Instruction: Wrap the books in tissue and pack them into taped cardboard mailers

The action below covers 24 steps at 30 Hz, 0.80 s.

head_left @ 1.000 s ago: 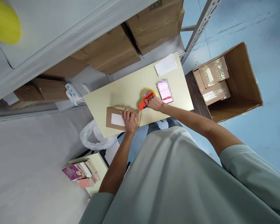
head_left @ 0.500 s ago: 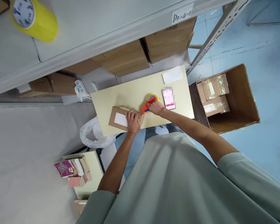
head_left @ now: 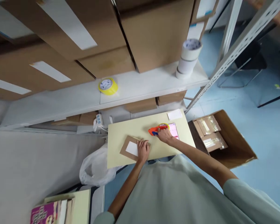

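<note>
My left hand (head_left: 143, 150) lies with its fingers over the right end of a flat brown cardboard parcel (head_left: 124, 150), which bears a white label (head_left: 132, 148). Those fingers are stretched out, pressing the parcel onto the cream table (head_left: 116, 133). In my right hand (head_left: 164, 135) is a red tape dispenser (head_left: 153, 130) with a blue part and a yellow-edged tape roll. It is held just above the table, to the right of the parcel and apart from it. Behind the dispenser, a phone (head_left: 174, 130) with a lit pink screen is partly covered.
White paper slips (head_left: 175, 114) lie at the table's back right corner. An open carton (head_left: 238, 149) with several taped parcels stands to the right. The shelf (head_left: 140, 90) behind holds cartons, a yellow tape roll (head_left: 108, 86) and stacked white rolls (head_left: 189, 59). A plastic bag (head_left: 95, 168) hangs at left.
The tape dispenser in my right hand has come away from the parcel's right edge, up and to the right. My left hand stays on the parcel. My view has tilted up, showing more shelf.
</note>
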Each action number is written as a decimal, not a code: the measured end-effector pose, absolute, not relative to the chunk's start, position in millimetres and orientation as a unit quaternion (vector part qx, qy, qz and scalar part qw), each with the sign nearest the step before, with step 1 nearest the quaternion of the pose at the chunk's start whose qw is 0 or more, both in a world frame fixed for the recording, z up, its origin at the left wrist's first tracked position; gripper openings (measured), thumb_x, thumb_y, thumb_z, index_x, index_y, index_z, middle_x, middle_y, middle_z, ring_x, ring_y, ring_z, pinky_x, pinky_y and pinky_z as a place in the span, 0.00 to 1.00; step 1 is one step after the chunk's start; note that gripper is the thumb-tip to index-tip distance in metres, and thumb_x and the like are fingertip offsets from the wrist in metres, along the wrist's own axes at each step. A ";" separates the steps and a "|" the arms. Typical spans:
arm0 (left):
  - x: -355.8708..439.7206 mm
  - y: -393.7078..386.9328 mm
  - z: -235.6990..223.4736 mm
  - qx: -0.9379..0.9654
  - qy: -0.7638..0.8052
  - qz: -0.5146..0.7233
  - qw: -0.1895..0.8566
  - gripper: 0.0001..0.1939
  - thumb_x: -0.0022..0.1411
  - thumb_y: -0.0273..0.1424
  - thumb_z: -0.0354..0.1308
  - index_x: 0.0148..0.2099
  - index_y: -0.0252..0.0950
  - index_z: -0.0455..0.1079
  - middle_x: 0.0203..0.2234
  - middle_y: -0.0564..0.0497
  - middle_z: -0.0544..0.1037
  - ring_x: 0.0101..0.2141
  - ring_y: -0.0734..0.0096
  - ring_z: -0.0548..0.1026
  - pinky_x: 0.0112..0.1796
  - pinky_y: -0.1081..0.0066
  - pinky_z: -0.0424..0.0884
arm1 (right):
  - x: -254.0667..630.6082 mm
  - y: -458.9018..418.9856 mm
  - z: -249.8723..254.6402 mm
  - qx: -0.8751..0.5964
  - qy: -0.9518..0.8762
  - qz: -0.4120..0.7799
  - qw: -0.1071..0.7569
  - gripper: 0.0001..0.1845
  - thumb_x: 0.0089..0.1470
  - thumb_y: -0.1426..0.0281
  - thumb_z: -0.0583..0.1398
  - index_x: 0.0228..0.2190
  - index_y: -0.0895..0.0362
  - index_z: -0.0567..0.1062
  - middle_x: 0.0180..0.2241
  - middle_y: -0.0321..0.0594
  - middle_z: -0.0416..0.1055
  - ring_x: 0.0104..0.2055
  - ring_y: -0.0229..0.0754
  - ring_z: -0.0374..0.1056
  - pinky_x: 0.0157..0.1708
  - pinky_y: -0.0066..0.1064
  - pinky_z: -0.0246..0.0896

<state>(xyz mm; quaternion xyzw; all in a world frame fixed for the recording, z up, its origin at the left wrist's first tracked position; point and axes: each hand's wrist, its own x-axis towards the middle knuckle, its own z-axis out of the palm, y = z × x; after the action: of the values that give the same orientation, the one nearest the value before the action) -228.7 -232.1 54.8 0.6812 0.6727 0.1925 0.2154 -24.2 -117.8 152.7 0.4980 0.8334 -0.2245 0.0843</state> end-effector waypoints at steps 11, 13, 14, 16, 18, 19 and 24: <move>-213.8 -67.3 229.0 0.708 0.537 0.453 0.080 0.10 0.75 0.35 0.56 0.44 0.43 0.79 0.46 0.45 0.85 0.54 0.57 0.81 0.65 0.51 0.69 | -60.6 -12.3 297.4 0.572 0.814 -0.064 -0.076 0.28 0.78 0.53 0.48 0.57 0.65 0.68 0.42 0.61 0.83 0.46 0.60 0.81 0.50 0.43 0.65; -223.8 -40.6 260.8 0.699 0.537 0.470 0.046 0.11 0.76 0.34 0.55 0.44 0.43 0.79 0.46 0.44 0.85 0.54 0.57 0.81 0.65 0.51 0.70 | -79.1 16.8 323.1 0.562 0.820 -0.026 -0.104 0.27 0.78 0.53 0.48 0.56 0.65 0.68 0.43 0.62 0.83 0.47 0.59 0.80 0.53 0.42 0.63; -230.3 -31.5 273.0 0.697 0.537 0.474 0.033 0.12 0.76 0.34 0.55 0.45 0.42 0.80 0.46 0.44 0.85 0.53 0.57 0.81 0.65 0.51 0.70 | -87.9 30.0 332.1 0.558 0.822 -0.013 -0.111 0.26 0.78 0.54 0.48 0.55 0.66 0.69 0.44 0.63 0.82 0.48 0.59 0.80 0.54 0.42 0.62; -244.7 -22.5 289.2 0.695 0.535 0.480 0.014 0.13 0.77 0.33 0.53 0.46 0.42 0.80 0.46 0.44 0.85 0.52 0.58 0.81 0.65 0.52 0.69 | -103.3 52.6 340.8 0.555 0.824 0.004 -0.112 0.25 0.77 0.58 0.50 0.56 0.68 0.69 0.46 0.65 0.82 0.49 0.58 0.79 0.57 0.43 0.60; -259.2 -23.9 295.7 0.695 0.532 0.483 0.009 0.14 0.77 0.33 0.52 0.48 0.42 0.81 0.46 0.45 0.85 0.52 0.59 0.81 0.66 0.53 0.68 | -115.5 69.7 338.2 0.558 0.824 0.005 -0.100 0.24 0.76 0.61 0.52 0.56 0.71 0.70 0.47 0.66 0.81 0.50 0.58 0.79 0.59 0.44 0.57; -266.2 -27.6 295.9 0.694 0.532 0.484 0.011 0.14 0.77 0.33 0.52 0.49 0.42 0.81 0.47 0.45 0.85 0.52 0.59 0.81 0.66 0.53 0.68 | -120.4 76.2 334.0 0.560 0.823 0.002 -0.094 0.24 0.76 0.61 0.53 0.56 0.72 0.70 0.48 0.66 0.81 0.51 0.58 0.78 0.60 0.44 0.56; -303.7 -58.2 269.2 0.683 0.560 0.468 0.034 0.16 0.77 0.33 0.51 0.51 0.41 0.82 0.46 0.45 0.85 0.50 0.59 0.82 0.62 0.55 0.72 | -132.8 86.3 310.5 0.565 0.815 0.004 -0.124 0.26 0.71 0.65 0.58 0.60 0.75 0.71 0.53 0.70 0.78 0.58 0.61 0.72 0.66 0.50 0.52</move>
<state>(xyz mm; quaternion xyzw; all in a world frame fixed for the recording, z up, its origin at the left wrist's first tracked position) -303.7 -58.2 269.2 0.6831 0.5600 0.4676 0.0340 -132.8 86.3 310.5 0.5655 0.8154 0.0043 -0.1240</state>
